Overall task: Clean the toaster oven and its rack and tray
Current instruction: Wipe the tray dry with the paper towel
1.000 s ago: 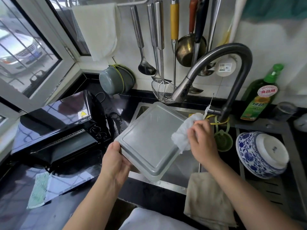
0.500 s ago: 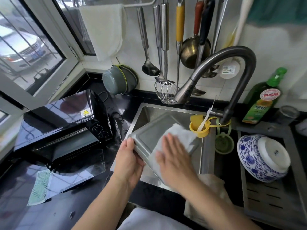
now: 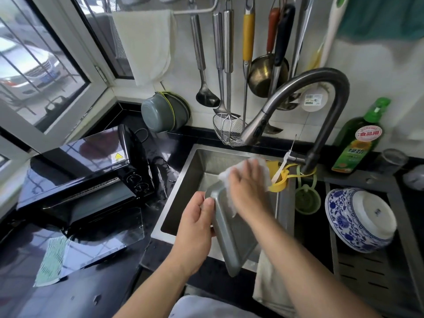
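The left hand (image 3: 197, 222) grips the left edge of the metal tray (image 3: 231, 237), fingers curled round its rim, and holds it tilted over the sink (image 3: 183, 191), its near corner reaching past the sink's near edge. The right hand (image 3: 249, 191) lies flat on the far part of the tray with fingers spread and fairly straight, pressing a white cloth (image 3: 259, 171) against the tray's surface; the cloth shows past the fingertips and beside the palm. A dark curved faucet (image 3: 305, 92) arches over the sink from the right, with a yellow holder (image 3: 278, 180) just beside the cloth at its base. To the left on the black counter (image 3: 96, 290) stands the black toaster oven (image 3: 91, 175), its glass door (image 3: 105, 230) folded down open toward the near side, and a green and white cloth (image 3: 51, 262) lies on the counter near the door. A grey pot (image 3: 164, 112) leans against the far wall behind the oven. Ladles, a whisk and a skimmer hang on the wall above the sink, beside a pale towel (image 3: 146, 44). To the right, a blue and white bowl (image 3: 360, 219) lies tipped on the drain rack (image 3: 371, 281), and a green bottle (image 3: 358, 138) stands by the far wall. A beige towel (image 3: 268, 283) hangs over the near edge under the right forearm
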A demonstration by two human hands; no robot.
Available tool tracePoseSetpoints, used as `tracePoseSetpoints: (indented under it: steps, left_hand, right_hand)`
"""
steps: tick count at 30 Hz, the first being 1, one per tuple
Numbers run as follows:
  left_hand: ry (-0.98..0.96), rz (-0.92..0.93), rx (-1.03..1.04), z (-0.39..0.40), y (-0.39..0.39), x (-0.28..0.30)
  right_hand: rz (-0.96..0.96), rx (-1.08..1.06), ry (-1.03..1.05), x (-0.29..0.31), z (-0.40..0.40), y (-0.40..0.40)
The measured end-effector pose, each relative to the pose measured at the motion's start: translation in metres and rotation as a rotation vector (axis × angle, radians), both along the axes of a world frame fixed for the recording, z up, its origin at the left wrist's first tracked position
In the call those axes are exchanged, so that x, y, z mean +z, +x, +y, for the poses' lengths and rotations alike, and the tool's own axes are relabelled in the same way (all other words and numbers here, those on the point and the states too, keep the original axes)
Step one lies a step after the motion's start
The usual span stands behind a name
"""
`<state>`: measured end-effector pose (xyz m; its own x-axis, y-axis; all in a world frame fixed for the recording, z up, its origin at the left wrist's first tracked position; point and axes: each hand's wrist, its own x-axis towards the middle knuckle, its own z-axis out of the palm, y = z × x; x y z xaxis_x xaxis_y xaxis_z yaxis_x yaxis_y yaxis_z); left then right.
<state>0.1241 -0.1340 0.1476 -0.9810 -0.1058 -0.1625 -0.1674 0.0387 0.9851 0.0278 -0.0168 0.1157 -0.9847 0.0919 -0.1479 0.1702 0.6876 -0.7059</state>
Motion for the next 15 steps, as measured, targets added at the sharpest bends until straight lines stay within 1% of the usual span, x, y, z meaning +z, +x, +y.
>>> tracePoseSetpoints:
  steps: [1, 3, 4, 6, 7, 8, 9, 10, 11, 12, 13, 15]
  left_hand:
    - [-0.033, 0.016, -0.020, 0.001, -0.001, 0.002]
    - [-0.022, 0.008, -0.050, 0.004, 0.001, 0.011]
    - [-0.055, 0.005, -0.080, 0.002, 0.003, 0.010]
    - [-0.027, -0.076, -0.075, 0.000, 0.006, 0.008]
    - [-0.026, -0.132, -0.077, -0.003, 0.008, 0.002]
    - [-0.057, -0.166, -0.051, -0.006, 0.011, -0.002]
    - [-0.077, -0.145, -0.038, -0.011, 0.012, -0.011]
    - [-0.154, -0.115, -0.040, -0.013, 0.012, -0.014]
    - [-0.177, -0.096, -0.025, -0.015, 0.010, -0.009]
    - [-0.219, -0.064, -0.024, -0.017, 0.010, -0.005]
    - [-0.255, 0.019, -0.020, -0.018, 0.006, -0.001]
    - [-0.299, 0.189, -0.039, -0.021, 0.004, 0.007]
  right_hand:
    - [0.032, 0.076, -0.023, 0.008, -0.014, 0.016]
    - [-0.066, 0.160, -0.111, 0.026, -0.034, 0.048]
    - [-0.109, 0.192, -0.142, 0.031, -0.040, 0.059]
    - [-0.200, 0.191, -0.157, 0.040, -0.047, 0.072]
    - [-0.174, 0.178, -0.160, 0.038, -0.051, 0.074]
    - [-0.078, 0.129, -0.135, 0.040, -0.057, 0.082]
    - [0.067, 0.055, -0.095, 0.042, -0.063, 0.093]
    - [0.164, 0.044, -0.067, 0.046, -0.067, 0.099]
    - [0.182, 0.115, -0.083, 0.047, -0.066, 0.101]
    - [0.134, 0.204, -0.120, 0.049, -0.062, 0.099]
    - [0.078, 0.257, -0.148, 0.050, -0.057, 0.092]
    - [0.017, 0.219, -0.163, 0.047, -0.039, 0.060]
